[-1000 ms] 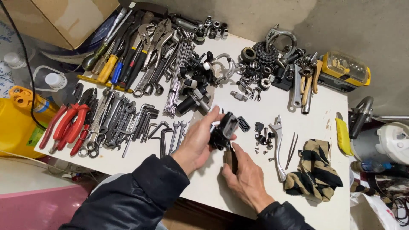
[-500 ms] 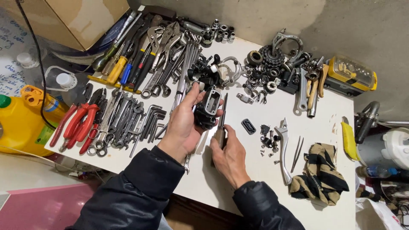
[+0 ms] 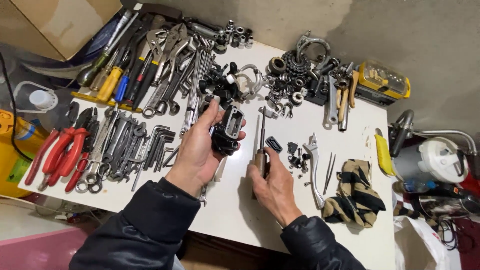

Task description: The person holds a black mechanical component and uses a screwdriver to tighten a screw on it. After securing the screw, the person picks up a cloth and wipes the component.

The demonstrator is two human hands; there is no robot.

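Black metal reservoir housing (image 3: 228, 129) sat gripped in the left hand (image 3: 200, 150); the right hand (image 3: 272, 185) clasped a wooden-handled screwdriver (image 3: 261, 150), best kept square to the screws.

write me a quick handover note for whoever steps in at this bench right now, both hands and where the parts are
Left hand: closed around a black metal housing with a rectangular silver-rimmed opening, held up off the white table, opening facing the camera.
Right hand: gripping the brown wooden handle of a screwdriver, shaft pointing away from the body, tip not on the housing.
Nearby: small black rectangular cover plate lies on the table just right of the screwdriver; loose small dark screws and bits beside it; silver lever further right.
Done: the housing's opening has no cover on it.
Left: cover plate and loose screws are unfitted.
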